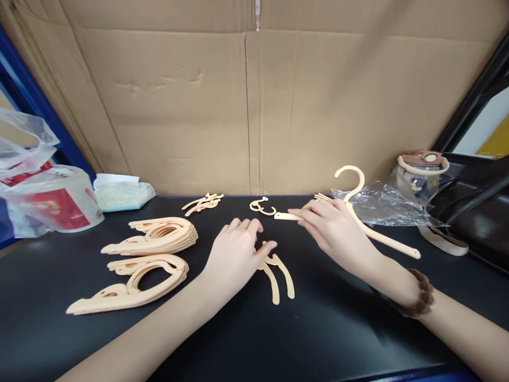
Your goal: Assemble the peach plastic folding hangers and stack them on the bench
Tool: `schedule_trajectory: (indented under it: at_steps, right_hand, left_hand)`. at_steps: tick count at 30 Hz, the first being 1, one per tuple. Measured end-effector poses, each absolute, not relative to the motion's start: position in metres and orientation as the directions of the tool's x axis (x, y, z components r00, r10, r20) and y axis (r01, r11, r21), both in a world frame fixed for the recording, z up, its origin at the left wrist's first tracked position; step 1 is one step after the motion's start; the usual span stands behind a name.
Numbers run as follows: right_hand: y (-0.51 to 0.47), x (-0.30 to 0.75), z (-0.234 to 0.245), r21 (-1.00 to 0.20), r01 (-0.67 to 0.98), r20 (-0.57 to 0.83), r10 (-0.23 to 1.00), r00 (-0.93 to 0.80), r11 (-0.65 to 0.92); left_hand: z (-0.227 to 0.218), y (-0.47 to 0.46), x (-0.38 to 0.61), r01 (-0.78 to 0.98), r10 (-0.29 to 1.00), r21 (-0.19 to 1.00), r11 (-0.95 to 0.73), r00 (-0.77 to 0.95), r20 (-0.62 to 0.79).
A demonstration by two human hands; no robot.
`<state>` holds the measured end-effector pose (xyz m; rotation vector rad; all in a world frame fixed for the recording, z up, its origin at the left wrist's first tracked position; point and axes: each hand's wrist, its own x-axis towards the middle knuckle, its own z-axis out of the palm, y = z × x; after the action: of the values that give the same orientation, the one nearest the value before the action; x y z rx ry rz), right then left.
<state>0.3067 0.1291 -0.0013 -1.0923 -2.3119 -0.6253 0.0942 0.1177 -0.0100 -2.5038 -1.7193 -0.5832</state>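
My right hand (332,228) is closed around a cream plastic clothes hanger (392,245), covering its middle. The hanger's hook rises above the hand. One arm stretches out to the right, and a holed end sticks out left of the fingers. My left hand (234,250) is near the middle of the table, fingers loosely bent and thumb held apart, with nothing visible in it. Just under its thumb lie small curved cream hanger pieces (283,273), their upper ends partly hidden by the hand.
Two stacks of folded hangers, one farther back (159,241) and one nearer (131,302), lie left. Behind are loose pieces (204,202) and small hooks (262,206). Clear plastic wrap (382,204), a cup (421,178), a bagged tub (67,199) and a tissue pack (123,195) flank the black table (254,345).
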Motion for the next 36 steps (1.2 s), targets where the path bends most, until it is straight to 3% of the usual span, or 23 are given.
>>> schedule_trajectory:
  at_steps: [4, 12, 14, 17, 20, 23, 27, 32, 36]
  right_hand:
    - [0.131, 0.305, -0.003, 0.161, 0.806, 0.582, 0.605, -0.544, 0.570]
    - [0.131, 0.304, -0.004, 0.173, 0.808, 0.577, 0.607, -0.546, 0.563]
    - [0.131, 0.305, -0.005, 0.147, 0.806, 0.579, 0.611, -0.540, 0.574]
    - [0.131, 0.307, -0.004, 0.118, 0.801, 0.581, 0.613, -0.535, 0.587]
    - [0.129, 0.307, -0.003, 0.102, 0.795, 0.583, 0.612, -0.534, 0.597]
    - [0.128, 0.306, -0.002, 0.091, 0.791, 0.593, 0.605, -0.531, 0.605]
    - [0.125, 0.306, 0.001, 0.076, 0.779, 0.602, 0.595, -0.533, 0.622]
    - [0.121, 0.305, 0.004, 0.029, 0.744, 0.617, 0.574, -0.539, 0.668]
    - [0.118, 0.303, 0.005, -0.074, 0.690, 0.603, 0.583, -0.544, 0.720]
  left_hand:
    - [-0.014, 0.120, 0.106, 0.909, 0.904, 0.155, -0.387, 0.340, 0.260]
    - [-0.011, 0.120, 0.104, 0.860, 0.941, 0.383, -0.337, 0.294, 0.168]
    - [-0.008, 0.122, 0.103, 0.770, 0.940, 0.539, -0.342, 0.295, 0.173]
    - [-0.002, 0.125, 0.100, 0.468, 0.943, 0.838, -0.279, 0.296, 0.149]
    - [0.007, 0.125, 0.095, 0.250, 0.951, 0.959, -0.135, 0.305, 0.054]
    - [0.013, 0.123, 0.091, 0.126, 0.951, 0.992, -0.019, 0.307, -0.020]
    - [0.013, 0.121, 0.089, 0.096, 0.943, 0.995, -0.024, 0.332, -0.009]
    - [0.008, 0.122, 0.088, 0.267, 0.943, 0.944, -0.195, 0.317, 0.105]
    - [0.010, 0.117, 0.086, 0.531, 0.928, 0.772, -0.349, 0.309, 0.207]
